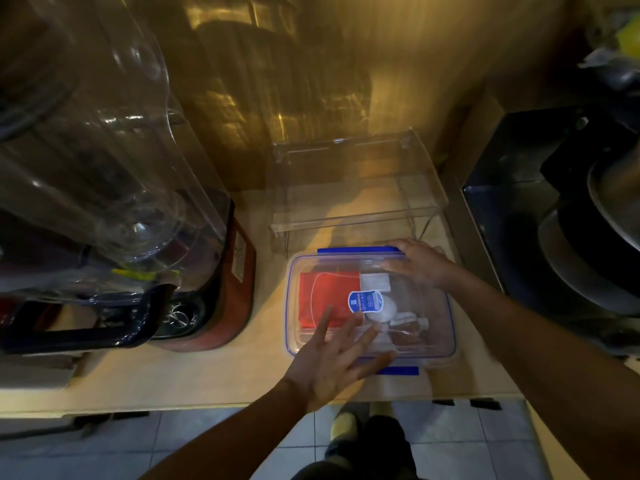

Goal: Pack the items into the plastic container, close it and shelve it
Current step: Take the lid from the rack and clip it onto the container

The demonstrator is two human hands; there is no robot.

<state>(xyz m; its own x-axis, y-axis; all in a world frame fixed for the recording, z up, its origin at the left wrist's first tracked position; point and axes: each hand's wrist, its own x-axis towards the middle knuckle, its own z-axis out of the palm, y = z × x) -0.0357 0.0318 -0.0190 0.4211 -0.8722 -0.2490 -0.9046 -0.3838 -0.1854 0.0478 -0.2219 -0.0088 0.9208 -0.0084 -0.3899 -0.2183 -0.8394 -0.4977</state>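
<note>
A clear plastic container with blue clips sits on the beige counter near its front edge, its clear lid on top. A blue and white sticker is on the lid. Through the lid I see a red packet, a white rounded item, small white sachets and something brown. My left hand lies flat with fingers spread on the lid's near left part. My right hand presses palm down on the lid's far right corner, beside the far blue clip.
A clear acrylic riser shelf stands just behind the container. A large blender with a red base fills the left side. Dark cookware sits at the right. The counter edge runs below, above tiled floor.
</note>
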